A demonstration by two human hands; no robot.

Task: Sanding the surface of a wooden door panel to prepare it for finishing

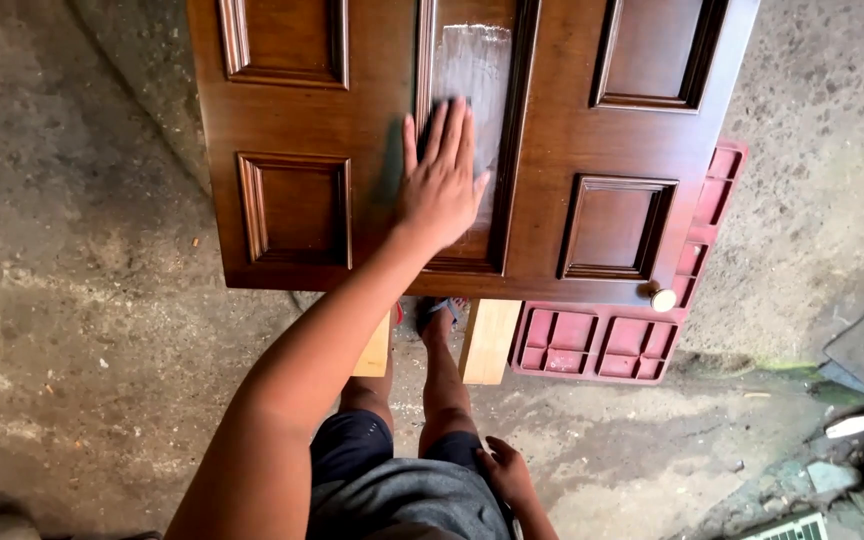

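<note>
Brown panelled door, lying flat across pale wooden supports for access, is receiving the left hand, pressing open-palmed on its whitish centre panel; right hand is hanging loosely curled, empty, by the thigh

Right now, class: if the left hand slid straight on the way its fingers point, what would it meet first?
The left hand lies flat on the wooden door; straight ahead is the pale whitish patch on the centre panel, probably reached first.
</note>
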